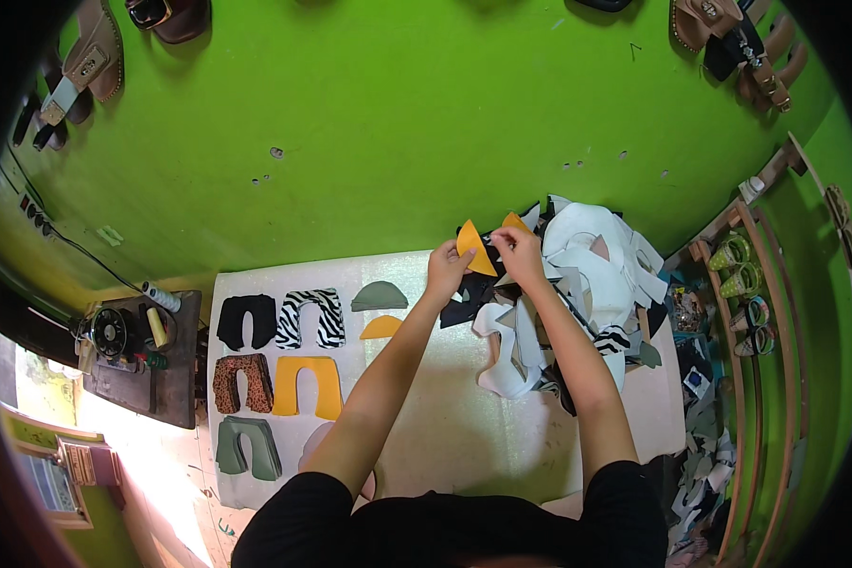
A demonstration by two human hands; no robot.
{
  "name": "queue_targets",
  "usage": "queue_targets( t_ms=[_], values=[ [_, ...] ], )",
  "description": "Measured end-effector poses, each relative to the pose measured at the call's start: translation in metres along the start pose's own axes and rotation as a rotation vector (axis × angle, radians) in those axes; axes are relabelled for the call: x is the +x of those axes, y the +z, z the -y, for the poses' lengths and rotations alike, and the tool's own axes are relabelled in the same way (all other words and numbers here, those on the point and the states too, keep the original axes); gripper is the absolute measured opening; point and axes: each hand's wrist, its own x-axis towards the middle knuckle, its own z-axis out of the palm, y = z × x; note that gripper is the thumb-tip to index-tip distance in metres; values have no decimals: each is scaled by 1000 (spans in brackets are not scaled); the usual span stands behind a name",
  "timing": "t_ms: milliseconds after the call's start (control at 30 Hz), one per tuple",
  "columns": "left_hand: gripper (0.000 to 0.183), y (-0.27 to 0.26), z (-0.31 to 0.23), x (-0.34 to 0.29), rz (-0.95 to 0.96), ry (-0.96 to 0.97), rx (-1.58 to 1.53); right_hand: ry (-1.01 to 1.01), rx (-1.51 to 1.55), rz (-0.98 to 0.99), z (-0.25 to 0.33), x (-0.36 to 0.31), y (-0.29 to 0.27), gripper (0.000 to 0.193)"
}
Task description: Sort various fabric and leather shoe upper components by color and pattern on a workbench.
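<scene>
Pinching a yellow piece (pixel 473 248) at its lower edge, the left hand (pixel 445 270) holds it up over the pile (pixel 577 293) at two o'clock on the desk (pixel 445 417), while the right hand (pixel 519 254), close beside it, grips a second yellow piece (pixel 515 222) that peeks out above the fingers. Sorted cutouts lie at nine o'clock: black (pixel 245 320), zebra (pixel 311 317), leopard (pixel 242 382), yellow (pixel 308 385) and grey-green (pixel 247 447), with a grey cap (pixel 380 296) and a yellow cap (pixel 381 328) near the left forearm.
</scene>
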Motion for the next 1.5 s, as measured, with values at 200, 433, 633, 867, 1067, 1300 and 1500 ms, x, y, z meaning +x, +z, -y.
queue_targets(
  t_ms=[200, 433, 633, 867, 1067, 1300, 1500],
  values=[
    [21, 0, 17, -1, -60, -23, 56, -107, -388, -240, -44, 23, -15, 14],
    [21, -6, 29, -5, -26, -93, 58, -80, -536, -291, -40, 25, 3, 38],
    [21, -11, 32, -8, -18, -125, 53, -88, -624, -269, -47, 27, 4, 38],
    [21, -13, 25, -12, -32, -146, 71, -164, -627, -197, -47, 24, 0, 32],
    [24, -13, 19, -18, 5, -174, 3, -187, -646, -24, -47, 21, -13, 22],
    [29, -12, -5, -35, -45, -138, -100, -379, -347, -223, -22, 8, -27, 11],
    [27, -18, -34, -61, 27, -90, -84, 52, 423, -9, 40, -27, -30, 16]
  ],
)
